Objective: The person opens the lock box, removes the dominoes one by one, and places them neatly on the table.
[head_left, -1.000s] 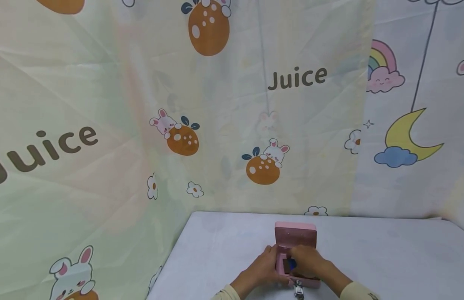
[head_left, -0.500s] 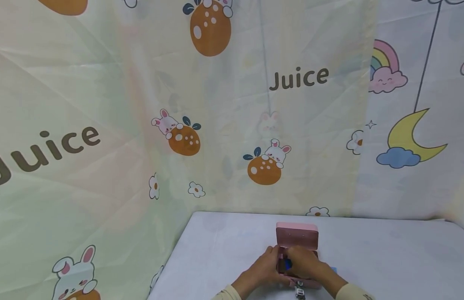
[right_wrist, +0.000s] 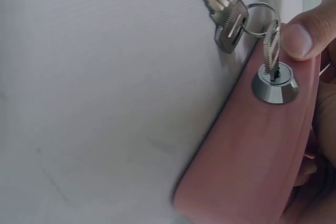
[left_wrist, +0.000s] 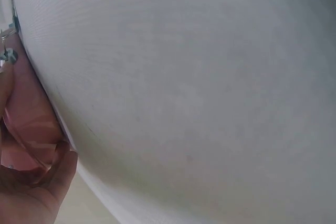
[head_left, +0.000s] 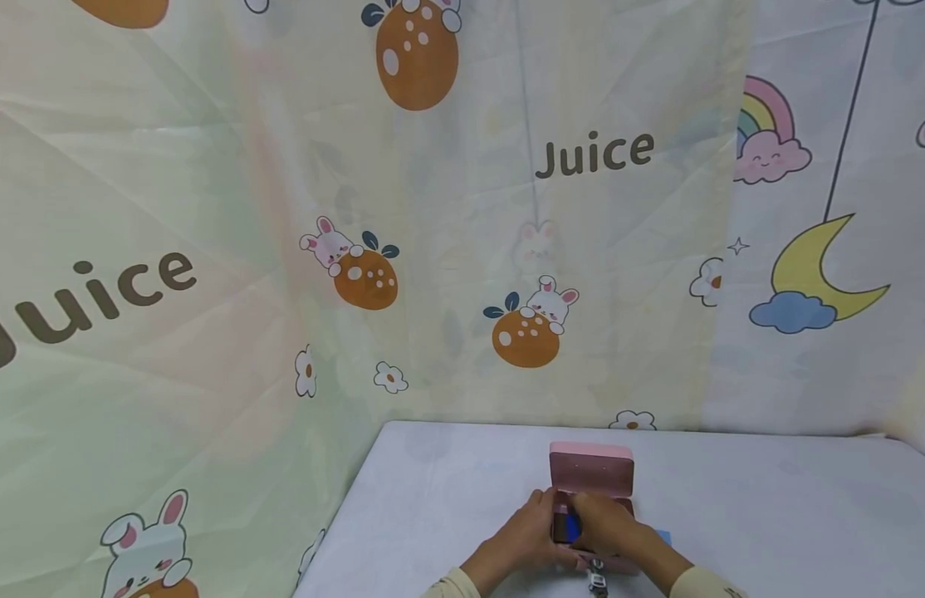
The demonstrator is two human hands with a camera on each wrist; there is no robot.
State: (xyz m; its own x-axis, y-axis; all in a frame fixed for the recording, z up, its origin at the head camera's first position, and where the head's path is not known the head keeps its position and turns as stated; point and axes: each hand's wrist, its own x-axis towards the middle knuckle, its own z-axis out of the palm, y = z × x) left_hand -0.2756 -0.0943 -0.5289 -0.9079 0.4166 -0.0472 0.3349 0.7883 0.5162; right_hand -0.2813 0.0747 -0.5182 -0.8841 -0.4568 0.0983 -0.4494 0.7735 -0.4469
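A pink lockable cash box (head_left: 591, 451) stands on the table with its lid raised. My left hand (head_left: 524, 536) grips its left side; the thumb presses the front face beside the lock (right_wrist: 275, 83), as the right wrist view shows. One key sits in that lock, and a second key (right_wrist: 231, 27) hangs from the same ring. My right hand (head_left: 606, 523) reaches down into the box, its fingertips hidden inside. Right by its thumb is a blue item (head_left: 572, 528); I cannot tell whether the fingers hold it.
A light blue flat piece (head_left: 665, 536) shows on the table just right of the box, partly behind the right forearm. The white table (head_left: 769, 498) meets a printed cloth backdrop (head_left: 447, 249) at its back and left edges.
My right hand has shifted slightly left inside the box, and more of the blue item shows. The light blue piece has come into view beside the forearm. My left hand keeps its grip.
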